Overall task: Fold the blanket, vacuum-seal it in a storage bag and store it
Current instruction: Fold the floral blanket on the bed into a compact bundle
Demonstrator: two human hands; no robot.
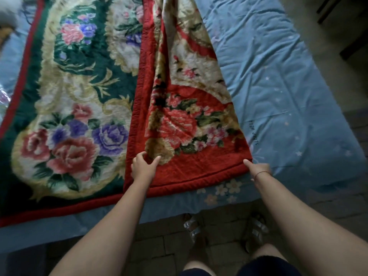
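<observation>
A thick floral blanket (75,108) lies spread on the bed, its green face up with pink and purple roses and a red border. Its right part is turned over onto itself and shows a red face (191,126) with roses. My left hand (142,167) rests on the near end of this red flap, fingers and thumb spread around a bunched fold. My right hand (258,169) holds the flap's near right corner, thumb on top and fingers under the red hem.
The bed wears a light blue sheet (282,92) with stars and small flowers, bare on the right. A clear plastic bag edge (4,96) shows at the far left. My sandalled feet (225,230) stand on the tiled floor by the bed's near edge. Dark furniture (342,20) stands at the top right.
</observation>
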